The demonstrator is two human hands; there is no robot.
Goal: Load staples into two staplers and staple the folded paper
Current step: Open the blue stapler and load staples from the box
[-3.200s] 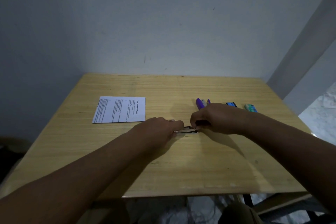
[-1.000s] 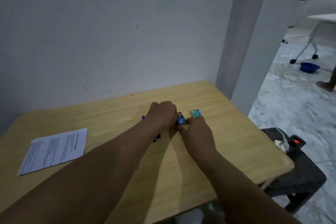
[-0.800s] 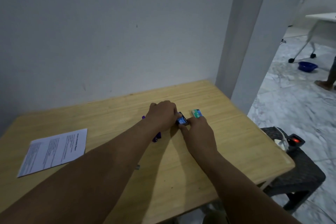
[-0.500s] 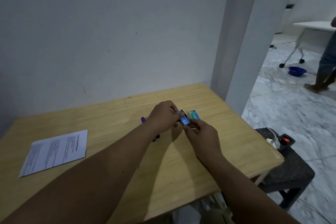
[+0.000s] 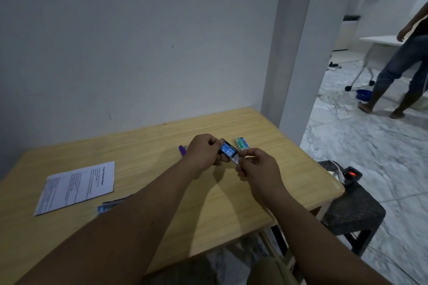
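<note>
Head cam view, looking down at a wooden tabletop shoved against a grey wall. Both hands are up just above the middle of the frame working a small blue staple box with a "10" printed on it. Left hand has its fingers clamped round the left end of the box, holding it off the wood. Right hand is pinching its fingers together on something pale sticking out of the box's lower right end, looks like the inner tray or a strip, too small to tell which. Just right of the blue box, a green staple box lies flat on the tabletop, apart from both hands. A purple stapler peeks out behind the left hand, mostly hidden. Printed paper lies flat at the left of the frame, and a bluish thing sits just below it, half hidden by the left forearm, can't make out what it is. Far right there's a dark stool, and someone in jeans standing in the upper right.
</note>
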